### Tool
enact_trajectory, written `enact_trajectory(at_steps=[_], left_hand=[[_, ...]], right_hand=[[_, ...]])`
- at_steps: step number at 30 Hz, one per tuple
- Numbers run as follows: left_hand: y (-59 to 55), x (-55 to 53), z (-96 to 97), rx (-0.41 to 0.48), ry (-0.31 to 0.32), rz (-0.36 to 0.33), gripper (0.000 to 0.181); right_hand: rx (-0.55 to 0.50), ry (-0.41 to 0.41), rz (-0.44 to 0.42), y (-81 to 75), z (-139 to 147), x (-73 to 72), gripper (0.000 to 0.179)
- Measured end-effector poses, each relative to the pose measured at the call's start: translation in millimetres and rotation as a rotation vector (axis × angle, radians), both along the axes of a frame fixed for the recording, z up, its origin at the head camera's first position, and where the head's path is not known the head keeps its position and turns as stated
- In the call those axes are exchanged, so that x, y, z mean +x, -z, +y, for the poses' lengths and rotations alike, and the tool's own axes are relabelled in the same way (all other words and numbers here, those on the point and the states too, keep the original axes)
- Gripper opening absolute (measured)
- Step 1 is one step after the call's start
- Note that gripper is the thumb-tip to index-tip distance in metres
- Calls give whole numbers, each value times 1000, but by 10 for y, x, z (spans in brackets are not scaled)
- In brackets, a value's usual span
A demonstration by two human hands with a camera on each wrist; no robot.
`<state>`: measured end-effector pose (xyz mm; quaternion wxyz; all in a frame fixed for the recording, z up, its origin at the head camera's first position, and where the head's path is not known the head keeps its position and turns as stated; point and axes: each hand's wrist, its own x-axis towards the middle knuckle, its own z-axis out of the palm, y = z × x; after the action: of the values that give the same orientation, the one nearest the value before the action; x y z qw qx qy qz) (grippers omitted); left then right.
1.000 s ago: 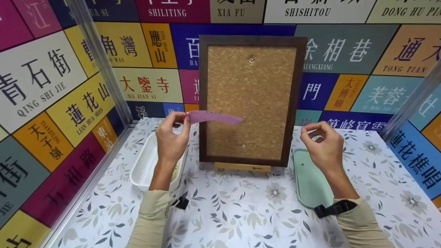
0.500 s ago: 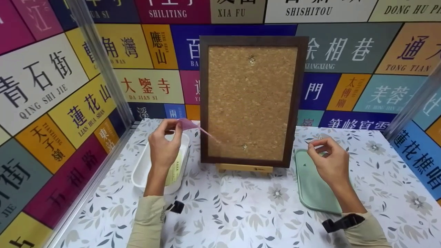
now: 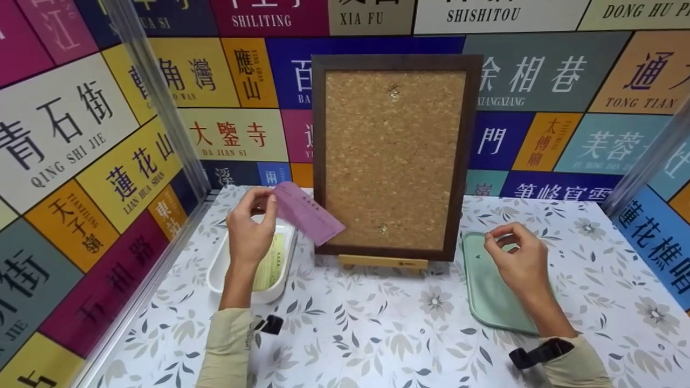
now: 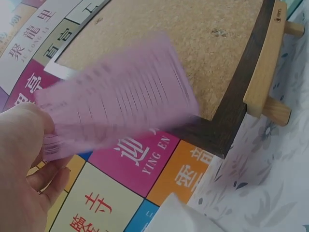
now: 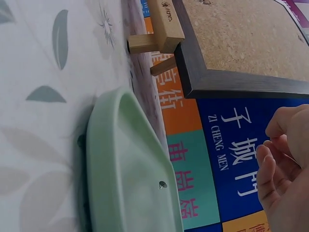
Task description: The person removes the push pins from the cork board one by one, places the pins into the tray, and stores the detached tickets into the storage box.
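My left hand (image 3: 249, 229) pinches one end of a purple printed paper slip (image 3: 310, 214) between thumb and fingers. The slip hangs down to the right, its far end in front of the corkboard's lower left frame. In the left wrist view the slip (image 4: 120, 96) is blurred, with rows of lines on it. My right hand (image 3: 517, 258) hovers over the green tray (image 3: 477, 291), thumb and index fingertips together. Whether something small sits between them is hidden. A small metal tack (image 5: 162, 184) lies in the tray. The framed corkboard (image 3: 393, 161) stands upright at the back.
A wooden stand (image 3: 383, 262) holds the corkboard. Under my left hand, a white tray (image 3: 215, 275) contains yellow-green printed slips (image 3: 272, 264). Small shiny spots (image 3: 394, 92) show near the board's top and bottom. A floral cloth (image 3: 350, 334) covers the table; sign-printed walls surround it.
My left hand has moved left and slightly down, and the slip has swung from nearly level to hanging with its printed face showing. My right hand has moved down and slightly right.
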<state>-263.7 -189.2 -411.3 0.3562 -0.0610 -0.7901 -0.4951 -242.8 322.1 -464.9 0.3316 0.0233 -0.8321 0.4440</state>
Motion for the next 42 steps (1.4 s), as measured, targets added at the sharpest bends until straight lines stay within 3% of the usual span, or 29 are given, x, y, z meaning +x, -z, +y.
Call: enact_trajectory(at_steps=[8, 21, 31, 42], left_hand=[[28, 10, -114, -4, -13, -13, 17], [60, -17, -265, -70, -53, -59, 19], [254, -85, -395, -219, -125, -125, 19], [476, -148, -501, -279, -117, -218, 20]], right_hand=[[33, 24, -32, 86, 103, 2, 6], [67, 32, -162, 201, 181, 16, 10], [135, -7, -277, 336, 279, -2, 15], [164, -98, -406, 400, 357, -6, 16]])
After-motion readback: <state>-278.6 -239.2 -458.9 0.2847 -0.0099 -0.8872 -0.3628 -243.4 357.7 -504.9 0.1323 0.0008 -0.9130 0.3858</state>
